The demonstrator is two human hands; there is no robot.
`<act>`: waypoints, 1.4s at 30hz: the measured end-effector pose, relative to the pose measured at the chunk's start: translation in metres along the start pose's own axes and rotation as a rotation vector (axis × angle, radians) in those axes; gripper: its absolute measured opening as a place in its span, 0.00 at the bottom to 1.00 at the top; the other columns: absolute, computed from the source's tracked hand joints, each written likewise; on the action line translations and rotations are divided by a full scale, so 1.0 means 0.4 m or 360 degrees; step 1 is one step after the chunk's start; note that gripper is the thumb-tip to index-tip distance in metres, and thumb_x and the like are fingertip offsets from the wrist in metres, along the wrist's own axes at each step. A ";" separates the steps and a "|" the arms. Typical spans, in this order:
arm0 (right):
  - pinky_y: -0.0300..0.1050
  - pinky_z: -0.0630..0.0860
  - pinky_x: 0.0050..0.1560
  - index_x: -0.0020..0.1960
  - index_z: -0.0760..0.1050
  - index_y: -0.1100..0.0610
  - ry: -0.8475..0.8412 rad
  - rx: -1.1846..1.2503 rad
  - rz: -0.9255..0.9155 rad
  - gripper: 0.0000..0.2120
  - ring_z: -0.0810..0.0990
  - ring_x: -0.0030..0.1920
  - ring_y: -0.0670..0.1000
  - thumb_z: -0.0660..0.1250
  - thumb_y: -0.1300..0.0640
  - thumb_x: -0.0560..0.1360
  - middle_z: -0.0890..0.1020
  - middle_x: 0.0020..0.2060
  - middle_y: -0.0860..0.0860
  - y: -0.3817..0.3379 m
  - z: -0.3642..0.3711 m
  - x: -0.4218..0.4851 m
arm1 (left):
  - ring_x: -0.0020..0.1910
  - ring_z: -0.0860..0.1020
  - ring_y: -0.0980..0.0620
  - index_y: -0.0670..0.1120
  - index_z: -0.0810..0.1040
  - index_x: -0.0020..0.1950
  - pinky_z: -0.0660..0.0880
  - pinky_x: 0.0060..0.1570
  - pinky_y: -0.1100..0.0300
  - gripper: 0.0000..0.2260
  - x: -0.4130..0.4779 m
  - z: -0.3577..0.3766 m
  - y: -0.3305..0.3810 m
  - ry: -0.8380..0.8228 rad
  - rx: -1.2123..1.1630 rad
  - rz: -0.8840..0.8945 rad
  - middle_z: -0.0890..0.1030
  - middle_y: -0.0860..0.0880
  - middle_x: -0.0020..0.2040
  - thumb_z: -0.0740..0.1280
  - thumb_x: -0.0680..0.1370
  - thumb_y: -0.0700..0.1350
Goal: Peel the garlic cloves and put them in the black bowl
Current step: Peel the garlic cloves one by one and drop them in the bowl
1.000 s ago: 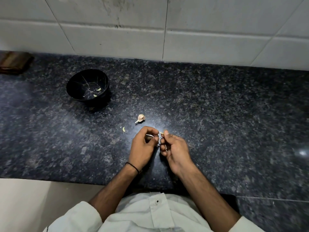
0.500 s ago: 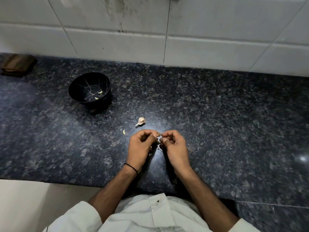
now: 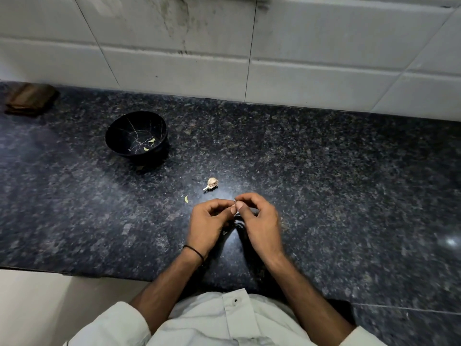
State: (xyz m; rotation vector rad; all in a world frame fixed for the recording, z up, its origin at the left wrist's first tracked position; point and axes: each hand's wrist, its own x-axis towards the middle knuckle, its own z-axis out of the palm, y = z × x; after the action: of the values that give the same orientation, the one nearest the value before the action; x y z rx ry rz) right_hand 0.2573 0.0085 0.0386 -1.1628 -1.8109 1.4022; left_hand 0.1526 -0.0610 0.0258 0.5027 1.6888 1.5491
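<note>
The black bowl (image 3: pixel 136 134) stands on the dark granite counter at the back left, with two pale peeled cloves (image 3: pixel 151 140) inside. A small garlic piece with papery skin (image 3: pixel 211 183) lies between the bowl and my hands. A loose pale clove (image 3: pixel 186 199) lies just left of it. My left hand (image 3: pixel 208 224) and my right hand (image 3: pixel 259 222) meet fingertip to fingertip over the counter, both pinching one small garlic clove (image 3: pixel 236 207) that is almost fully hidden by the fingers.
A brown wooden object (image 3: pixel 30 98) sits at the far left by the white tiled wall (image 3: pixel 224 51). The counter's front edge (image 3: pixel 74 273) runs just before my body. Small skin scraps (image 3: pixel 224 233) lie under my hands.
My hands have closed up together, and the thin strip of skin seen stretched between them a second ago is no longer visible. The view has tilted slightly.
</note>
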 end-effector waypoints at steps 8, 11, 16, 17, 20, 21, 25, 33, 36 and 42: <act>0.36 0.74 0.44 0.44 0.82 0.54 -0.0035 0.0076 0.0087 0.05 0.80 0.41 0.42 0.70 0.59 0.78 0.84 0.38 0.45 0.014 -0.008 0.016 | 0.29 0.78 0.56 0.44 0.85 0.41 0.69 0.26 0.68 0.06 -0.014 -0.006 0.024 0.0022 0.0266 -0.0009 0.82 0.51 0.30 0.75 0.75 0.45; 0.40 0.75 0.45 0.46 0.82 0.58 -0.0150 0.0258 0.0145 0.05 0.79 0.41 0.44 0.68 0.61 0.79 0.84 0.39 0.50 0.010 -0.006 0.009 | 0.31 0.78 0.52 0.43 0.84 0.40 0.70 0.28 0.66 0.07 -0.017 -0.011 0.031 0.0035 0.0259 0.0003 0.82 0.50 0.31 0.75 0.74 0.46; 0.48 0.78 0.47 0.45 0.80 0.54 -0.0171 0.0199 0.0119 0.06 0.80 0.41 0.46 0.67 0.59 0.80 0.84 0.38 0.49 0.023 -0.009 0.005 | 0.30 0.75 0.53 0.40 0.84 0.46 0.75 0.28 0.63 0.05 -0.041 -0.003 0.029 -0.0065 0.0192 -0.0043 0.80 0.45 0.33 0.69 0.79 0.39; 0.52 0.79 0.47 0.44 0.80 0.53 -0.0146 0.0171 0.0105 0.06 0.80 0.41 0.47 0.67 0.58 0.79 0.83 0.38 0.48 0.027 -0.010 0.004 | 0.31 0.76 0.52 0.40 0.83 0.47 0.78 0.31 0.59 0.06 -0.044 0.000 0.024 -0.0087 0.0164 -0.0061 0.80 0.45 0.33 0.67 0.80 0.38; 0.50 0.79 0.48 0.45 0.80 0.53 -0.0126 0.0134 0.0056 0.07 0.81 0.42 0.47 0.66 0.58 0.80 0.83 0.39 0.48 0.026 -0.017 -0.005 | 0.31 0.75 0.54 0.38 0.82 0.48 0.78 0.35 0.55 0.07 -0.050 0.007 0.015 -0.0057 0.0128 -0.0077 0.80 0.48 0.32 0.65 0.81 0.37; 0.48 0.79 0.48 0.46 0.80 0.53 -0.0141 0.0139 0.0034 0.06 0.81 0.43 0.46 0.66 0.59 0.80 0.83 0.40 0.48 0.024 -0.020 -0.010 | 0.30 0.75 0.55 0.37 0.82 0.48 0.77 0.33 0.59 0.07 -0.053 0.008 0.014 -0.0032 0.0101 -0.0070 0.80 0.48 0.32 0.66 0.81 0.38; 0.47 0.77 0.49 0.47 0.79 0.54 -0.0233 0.0171 -0.0030 0.04 0.79 0.43 0.44 0.67 0.60 0.80 0.82 0.40 0.45 0.020 -0.033 -0.026 | 0.29 0.75 0.56 0.36 0.82 0.47 0.74 0.30 0.64 0.06 -0.065 0.011 0.010 0.0047 -0.0068 -0.0085 0.79 0.47 0.32 0.69 0.79 0.39; 0.40 0.72 0.42 0.47 0.76 0.55 -0.0339 0.0032 -0.0173 0.04 0.75 0.39 0.42 0.66 0.56 0.81 0.79 0.37 0.43 0.018 -0.049 -0.039 | 0.29 0.70 0.59 0.32 0.79 0.44 0.69 0.31 0.69 0.08 -0.082 0.021 0.004 0.0090 -0.0086 0.0035 0.75 0.51 0.29 0.68 0.79 0.37; 0.38 0.70 0.42 0.47 0.73 0.56 -0.0318 -0.0040 -0.0212 0.06 0.73 0.39 0.40 0.64 0.57 0.82 0.76 0.36 0.42 0.015 -0.042 -0.045 | 0.29 0.69 0.61 0.35 0.79 0.42 0.67 0.32 0.69 0.08 -0.091 0.028 0.002 0.0075 -0.0027 0.0103 0.74 0.55 0.28 0.67 0.79 0.37; 0.35 0.68 0.37 0.45 0.70 0.59 -0.0288 -0.0426 -0.0097 0.11 0.72 0.37 0.42 0.57 0.57 0.84 0.75 0.37 0.48 0.004 -0.020 -0.059 | 0.33 0.73 0.60 0.42 0.77 0.39 0.69 0.37 0.65 0.10 -0.090 0.026 -0.010 0.0055 0.0299 0.0252 0.78 0.57 0.31 0.66 0.80 0.37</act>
State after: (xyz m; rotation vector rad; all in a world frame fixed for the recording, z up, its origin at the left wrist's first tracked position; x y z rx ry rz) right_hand 0.2754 -0.0085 0.0409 -1.1286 -2.1967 1.2944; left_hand 0.1838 -0.0813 0.0321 0.7257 1.8700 1.5238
